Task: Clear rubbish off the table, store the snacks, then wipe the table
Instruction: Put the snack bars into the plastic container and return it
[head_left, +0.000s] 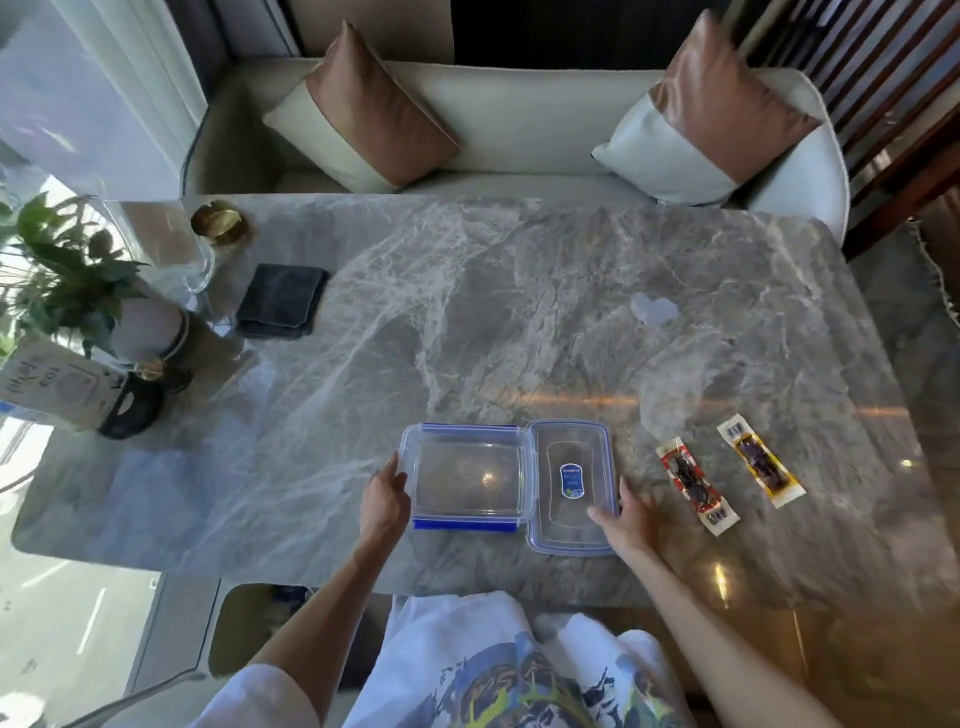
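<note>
A clear plastic storage box (467, 478) with blue clips stands empty near the front of the grey marble table (519, 312). Its clear lid (571, 486) lies flat just to its right. My left hand (383, 499) rests against the box's left wall. My right hand (626, 514) touches the lid's near right edge, fingers spread. Two long snack packets lie to the right: a red-edged one (696, 486) and a yellow-edged one (760, 460). A folded dark cloth (282, 301) lies at the far left. A small clear wrapper (654, 309) lies at the far right.
A gold ashtray (219, 222), a glass vase (197, 270), a potted plant (78, 280) and a card stand (57, 387) crowd the table's left end. A white sofa (519, 130) with two cushions runs behind the table. My white shirt shows at the bottom.
</note>
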